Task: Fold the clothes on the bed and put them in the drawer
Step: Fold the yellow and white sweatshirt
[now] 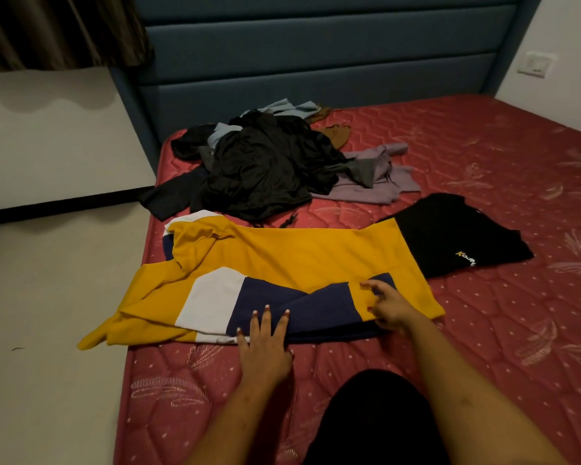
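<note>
Head view, both hands on the job.

Item in work: yellow sweatshirt [299, 256] with white and navy blocks. It lies spread crosswise on the red mattress [483, 156], close to the near-left part. Its hood end reaches past the mattress's left edge, above the pale floor [47, 297]. One sleeve is laid across the body, with its yellow cuff pointing right.

My left hand [265, 347]: fingers straight and spread, palm down, pressing flat on the navy panel at the near edge of the garment.

My right hand [391, 305]: fingers bent, pinching the yellow cuff at the end of the folded-in sleeve.

Black garment [463, 229]: folded, lying just right of the sweatshirt and touching it, toward the middle of the mattress. It carries small lettering [466, 258], a yellow "K" followed by white letters. I read "Ko" only; the rest is too small and skewed.

Unfolded pile [265, 162]: at the far-left corner of the mattress, against the blue padded headboard [316, 62]. It is mostly black cloth, with light blue and brown pieces on the headboard side. A lilac-grey garment [376, 186] trails from its right side.

A white wall switch plate [534, 63] is right of the headboard; no marking is readable.
</note>
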### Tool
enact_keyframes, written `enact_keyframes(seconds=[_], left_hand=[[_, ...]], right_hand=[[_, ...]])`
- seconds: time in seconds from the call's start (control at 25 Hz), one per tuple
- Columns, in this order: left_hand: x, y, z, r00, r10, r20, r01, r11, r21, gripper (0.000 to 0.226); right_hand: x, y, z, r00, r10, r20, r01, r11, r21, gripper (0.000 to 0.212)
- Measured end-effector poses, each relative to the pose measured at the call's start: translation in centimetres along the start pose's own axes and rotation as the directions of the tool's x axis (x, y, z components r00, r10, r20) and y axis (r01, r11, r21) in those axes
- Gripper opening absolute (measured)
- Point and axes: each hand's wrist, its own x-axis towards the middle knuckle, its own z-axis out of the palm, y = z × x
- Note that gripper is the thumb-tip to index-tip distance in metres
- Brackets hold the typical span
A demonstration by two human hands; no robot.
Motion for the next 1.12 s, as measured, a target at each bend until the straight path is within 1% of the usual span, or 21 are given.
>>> enact_keyframes(seconds=[0.04, 0.08, 0.16, 0.2, 0.24, 0.28, 0.36, 0.4, 0.44, 0.56, 0.64, 0.68, 0.72, 0.8, 0.88, 0.92, 1.0, 1.04, 1.12], left_hand=[[0.2, 0.3, 0.1, 1.000, 0.012, -0.018, -0.012, 1.000, 0.003, 0.076], [0.4, 0.6, 0.2, 0.999, 0.018, -0.040, -0.018, 1.000, -0.009, 0.076], [0.8, 1.0, 0.2, 0.999, 0.027, -0.047, -0.029, 0.998, -0.048, 0.074], [0.9, 1.2, 0.4, 0.999, 0.030, -0.026, -0.031, 0.998, -0.055, 0.073], [0.9, 1.2, 0.5, 1.000, 0.029, 0.006, -0.029, 0.998, -0.049, 0.072], [0.9, 1.3, 0.8, 0.999, 0.026, 0.045, -0.025, 0.999, -0.027, 0.072], [0.8, 1.4, 1.4, 0.994, 0.019, 0.105, -0.023, 0.999, 0.033, 0.073], [0.7, 1.6, 1.6, 0.993, 0.017, 0.117, -0.023, 0.998, 0.051, 0.073], [0.7, 1.7, 1.6, 0.993, 0.014, 0.120, -0.021, 0.998, 0.059, 0.073], [0.8, 2.0, 1.4, 0.993, 0.020, 0.116, -0.029, 0.996, 0.079, 0.072], [1.0, 2.3, 1.4, 0.994, 0.032, 0.102, -0.042, 0.995, 0.090, 0.070], [1.0, 2.5, 1.4, 0.994, 0.043, 0.097, -0.052, 0.995, 0.091, 0.068], [1.1, 2.9, 1.5, 0.994, 0.057, 0.091, -0.065, 0.994, 0.093, 0.066], [1.1, 3.6, 1.7, 0.993, 0.078, 0.086, -0.087, 0.991, 0.100, 0.063], [1.1, 4.1, 2.1, 0.994, 0.082, 0.073, -0.089, 0.992, 0.087, 0.063], [1.1, 4.1, 2.3, 0.995, 0.077, 0.060, -0.082, 0.993, 0.081, 0.062], [0.9, 3.7, 2.6, 0.998, 0.054, 0.027, -0.056, 0.995, 0.080, 0.061], [0.9, 3.4, 2.7, 0.999, 0.039, 0.012, -0.040, 0.996, 0.085, 0.062], [1.2, 2.7, 2.6, 1.000, 0.023, -0.001, -0.023, 0.992, 0.123, 0.067]], right_hand=[[-0.2, -0.2, -0.8, 0.998, -0.063, 0.010, 0.063, 0.998, -0.012, 0.064], [-0.3, -0.3, -1.9, 0.993, -0.114, 0.020, 0.114, 0.993, 0.016, 0.067], [-0.7, -0.3, -4.3, 0.988, -0.150, 0.035, 0.141, 0.973, 0.183, 0.070], [-0.8, -0.1, -5.4, 0.988, -0.154, 0.020, 0.146, 0.967, 0.207, 0.070], [-0.7, 0.4, -6.2, 0.990, -0.143, -0.001, 0.142, 0.979, 0.146, 0.071], [-0.5, 0.9, -6.6, 0.992, -0.122, -0.018, 0.123, 0.992, 0.007, 0.071], [0.4, 2.3, -6.3, 0.993, -0.101, -0.058, 0.080, 0.954, -0.290, 0.073], [0.9, 2.9, -6.0, 0.990, -0.114, -0.084, 0.074, 0.921, -0.382, 0.073], [1.4, 3.3, -5.7, 0.984, -0.142, -0.111, 0.080, 0.897, -0.435, 0.073], [1.7, 2.8, -5.2, 0.954, -0.253, -0.163, 0.139, 0.852, -0.505, 0.075], [1.7, 2.5, -5.3, 0.943, -0.247, -0.224, 0.083, 0.825, -0.558, 0.076], [1.6, 2.4, -5.3, 0.939, -0.211, -0.272, 0.011, 0.808, -0.589, 0.075], [1.1, 2.5, -5.3, 0.931, -0.153, -0.332, -0.081, 0.799, -0.596, 0.072], [0.2, 2.8, -4.9, 0.896, -0.007, -0.444, -0.245, 0.826, -0.507, 0.069], [-0.3, 3.3, -4.6, 0.863, 0.090, -0.496, -0.319, 0.860, -0.398, 0.083], [-0.3, 3.5, -4.5, 0.856, 0.098, -0.508, -0.320, 0.871, -0.372, 0.092], [0.1, 3.4, -4.2, 0.851, 0.071, -0.520, -0.263, 0.915, -0.305, 0.101], [0.3, 3.2, -4.0, 0.855, 0.049, -0.516, -0.209, 0.944, -0.256, 0.100], [0.5, 2.6, -3.5, 0.870, -0.014, -0.493, -0.107, 0.970, -0.217, 0.087]])
